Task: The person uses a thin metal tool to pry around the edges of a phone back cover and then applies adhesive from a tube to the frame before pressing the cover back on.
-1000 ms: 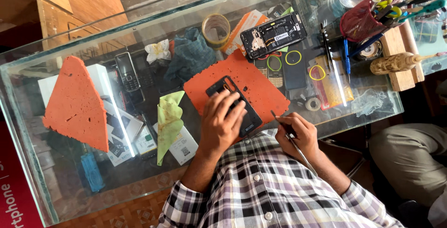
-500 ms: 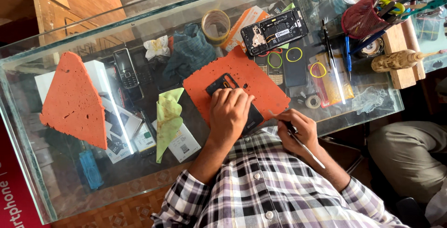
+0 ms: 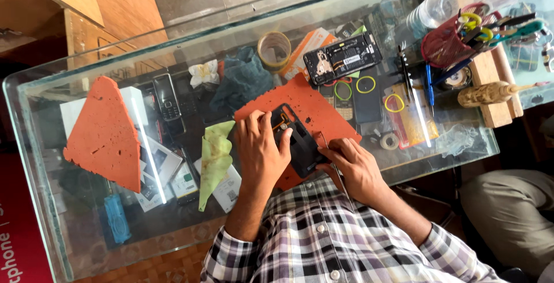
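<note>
Opened black phone (image 3: 297,141) flat on orange mat (image 3: 323,107)

Glass counter (image 3: 69,225): orange mats (image 3: 107,133), tape roll (image 3: 273,50), green cloth (image 3: 216,156).
</note>
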